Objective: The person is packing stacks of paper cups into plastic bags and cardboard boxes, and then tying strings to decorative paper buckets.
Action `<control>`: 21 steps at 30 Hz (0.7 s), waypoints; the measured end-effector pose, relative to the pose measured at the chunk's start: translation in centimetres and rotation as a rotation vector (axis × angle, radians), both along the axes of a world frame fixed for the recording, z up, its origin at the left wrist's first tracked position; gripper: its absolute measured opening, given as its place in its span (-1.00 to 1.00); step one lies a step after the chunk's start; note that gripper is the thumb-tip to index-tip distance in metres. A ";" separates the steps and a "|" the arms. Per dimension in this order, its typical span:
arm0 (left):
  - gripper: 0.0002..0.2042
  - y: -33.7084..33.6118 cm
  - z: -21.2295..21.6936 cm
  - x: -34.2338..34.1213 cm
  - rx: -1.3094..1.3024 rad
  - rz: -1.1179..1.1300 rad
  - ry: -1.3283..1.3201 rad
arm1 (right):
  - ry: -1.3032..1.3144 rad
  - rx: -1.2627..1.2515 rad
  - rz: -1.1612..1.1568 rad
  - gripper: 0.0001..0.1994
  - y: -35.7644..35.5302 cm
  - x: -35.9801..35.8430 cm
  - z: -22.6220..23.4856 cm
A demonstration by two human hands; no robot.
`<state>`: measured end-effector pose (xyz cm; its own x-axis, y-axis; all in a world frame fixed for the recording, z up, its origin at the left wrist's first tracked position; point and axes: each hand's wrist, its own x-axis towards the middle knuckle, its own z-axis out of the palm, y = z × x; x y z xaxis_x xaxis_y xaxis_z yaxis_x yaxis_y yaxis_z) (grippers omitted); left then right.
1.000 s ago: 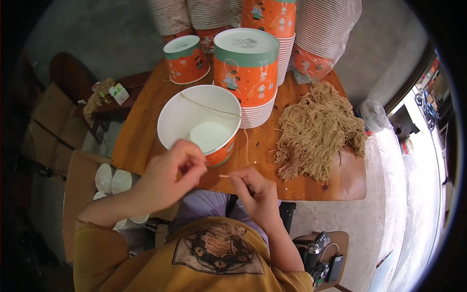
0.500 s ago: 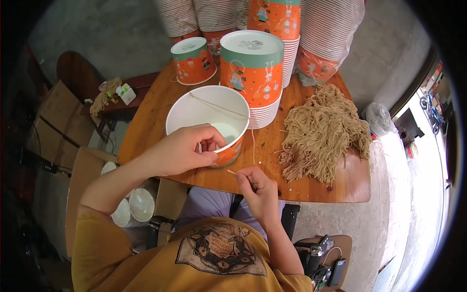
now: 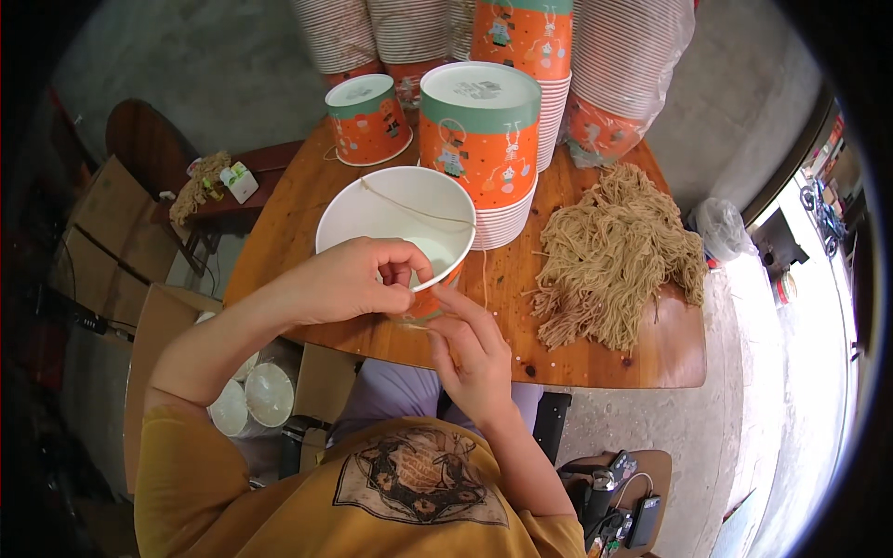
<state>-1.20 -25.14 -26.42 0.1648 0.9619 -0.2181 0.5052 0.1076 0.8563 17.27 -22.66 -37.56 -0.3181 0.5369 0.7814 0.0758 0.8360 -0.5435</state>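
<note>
An orange paper bucket (image 3: 353, 216) with a white inside stands tilted at the table's near edge. My left hand (image 3: 349, 279) grips its near rim, fingers curled over into the bucket and thumb outside. A thin tan cord (image 3: 409, 206) lies across the mouth from the back inner wall to the right rim, then hangs down outside. Just below the rim on the near side, my right hand (image 3: 473, 353) has thumb and fingers drawn together on a cord, whose short end sticks out to the left. Its forefinger reaches up to the bucket wall. The fingertips' exact hold is partly hidden.
A heap of tan cords (image 3: 623, 256) lies on the wooden table (image 3: 549, 367) at right. Behind the bucket stand an upturned bucket stack (image 3: 479, 149), a single upturned bucket (image 3: 367, 126) and several tall wrapped stacks (image 3: 623, 65). A cardboard box (image 3: 149, 372) holds white containers below left.
My right hand has moved left and up to the bucket's near side, its forefinger now stretched toward the rim. My left hand keeps its grip on the rim.
</note>
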 end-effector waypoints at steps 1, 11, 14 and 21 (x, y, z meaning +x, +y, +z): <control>-0.77 0.0 0.0 0.0 0.002 0.000 -0.005 | -0.033 0.033 -0.009 -0.83 0.1 0.0 -0.1; -0.78 -0.1 0.2 0.1 -0.002 -0.008 0.041 | -0.101 -0.191 -0.099 -0.82 -0.5 0.0 0.0; -0.77 -0.1 0.2 0.0 0.016 -0.023 0.059 | -0.055 -0.187 -0.169 -0.83 -0.4 -0.3 0.5; -0.68 -0.2 0.3 0.1 0.007 -0.024 0.050 | -0.061 -0.162 -0.245 -0.82 -0.2 -0.8 1.1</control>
<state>-1.06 -25.31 -26.15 0.1771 0.9593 -0.2199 0.5495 0.0890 0.8307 16.49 -22.82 -36.49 -0.2068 0.7194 0.6631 0.3013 0.6916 -0.6564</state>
